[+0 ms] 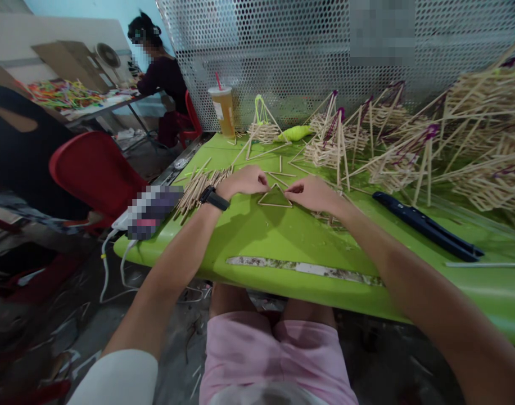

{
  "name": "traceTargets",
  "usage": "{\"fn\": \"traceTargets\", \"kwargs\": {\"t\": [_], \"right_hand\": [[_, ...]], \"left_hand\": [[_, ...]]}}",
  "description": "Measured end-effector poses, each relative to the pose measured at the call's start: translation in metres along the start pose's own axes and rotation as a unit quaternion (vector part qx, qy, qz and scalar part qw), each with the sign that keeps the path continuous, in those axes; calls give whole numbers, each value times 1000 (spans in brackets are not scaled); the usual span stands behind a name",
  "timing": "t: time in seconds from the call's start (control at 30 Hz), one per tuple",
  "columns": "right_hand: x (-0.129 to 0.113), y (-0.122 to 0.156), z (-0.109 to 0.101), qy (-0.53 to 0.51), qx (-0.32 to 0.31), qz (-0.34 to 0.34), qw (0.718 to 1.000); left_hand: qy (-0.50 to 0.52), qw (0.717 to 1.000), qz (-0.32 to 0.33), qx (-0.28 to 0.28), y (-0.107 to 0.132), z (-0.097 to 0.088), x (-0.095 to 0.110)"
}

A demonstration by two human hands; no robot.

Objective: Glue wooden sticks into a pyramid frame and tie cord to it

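Note:
A small triangle of thin wooden sticks lies on the green tabletop in front of me. My left hand, with a dark watch on its wrist, is closed, thumb and fingers pinched at the triangle's left side. On the opposite side, my right hand pinches at the right stick. The exact grip of the fingertips is too small to make out. Beside my left wrist is a pile of loose wooden sticks. More short sticks lie partly under my right forearm.
Stacked stick pyramids with purple ties crowd the back right. A long dark-blue two-armed tool lies at right. Behind stand a drink cup and yellow-green yarn. A red chair and a co-worker are at left.

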State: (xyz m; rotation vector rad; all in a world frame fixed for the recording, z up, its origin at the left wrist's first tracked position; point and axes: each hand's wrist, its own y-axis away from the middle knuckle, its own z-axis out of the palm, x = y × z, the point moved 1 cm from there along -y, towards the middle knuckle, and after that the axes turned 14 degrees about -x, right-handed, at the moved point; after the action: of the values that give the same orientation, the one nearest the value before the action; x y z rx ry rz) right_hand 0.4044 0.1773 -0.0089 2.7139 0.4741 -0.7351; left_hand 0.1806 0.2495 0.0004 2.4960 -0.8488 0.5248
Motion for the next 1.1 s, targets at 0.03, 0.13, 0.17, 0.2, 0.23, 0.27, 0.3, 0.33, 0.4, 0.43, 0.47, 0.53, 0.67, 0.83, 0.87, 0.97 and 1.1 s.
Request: {"fn": "traceTargets", "kwargs": {"t": [0.03, 0.13, 0.17, 0.2, 0.23, 0.27, 0.3, 0.33, 0.4, 0.43, 0.47, 0.53, 0.67, 0.83, 0.87, 0.97, 1.1], "right_hand": [[0, 0, 0, 4, 2, -3, 1000], [-1, 1, -1, 16, 11, -3, 1000], [-1, 1, -1, 18, 13, -3, 1000], [-1, 1, 0, 19, 14, -4, 1000], [-1, 1, 0, 19, 13, -6, 1000], [0, 0, 1, 19, 12, -9, 1000], [1, 0, 1, 18, 10, -10, 1000], [2, -1, 2, 17, 8, -10, 1000], [5, -3, 3, 15, 7, -9, 1000], [6, -3, 3, 16, 8, -9, 1000], [7, -4, 3, 19, 8, -9, 1000], [7, -4, 4, 23, 9, -7, 1000], [6, -4, 4, 18, 14, -1, 1000], [6, -4, 4, 12, 11, 11, 1000], [6, -4, 4, 12, 10, 13, 1000], [5, -4, 4, 13, 12, 10, 1000], [4, -3, 3, 12, 9, 15, 1000]], "left_hand": [[3, 1000, 4, 2, 0, -1, 0], [-3, 1000, 27, 5, 3, -3, 2], [-9, 999, 39, 3, 4, -3, 4], [-16, 998, 54, -2, 5, -3, 7], [-22, 997, 72, -11, 7, -2, 10], [-28, 995, 91, -25, 7, 0, 15], [-34, 992, 112, -42, 8, 2, 19], [-38, 989, 131, -62, 8, 5, 23], [-41, 982, 159, -92, 6, 11, 30], [-41, 980, 166, -101, 5, 14, 33], [-42, 979, 169, -105, 3, 17, 34], [-44, 980, 166, -104, 0, 21, 34], [-37, 982, 158, -100, -2, 24, 32], [-29, 982, 156, -98, -4, 25, 31], [-27, 982, 157, -98, -4, 25, 31], [-19, 982, 159, -100, -4, 26, 32], [-15, 983, 151, -99, -4, 26, 31]]}}
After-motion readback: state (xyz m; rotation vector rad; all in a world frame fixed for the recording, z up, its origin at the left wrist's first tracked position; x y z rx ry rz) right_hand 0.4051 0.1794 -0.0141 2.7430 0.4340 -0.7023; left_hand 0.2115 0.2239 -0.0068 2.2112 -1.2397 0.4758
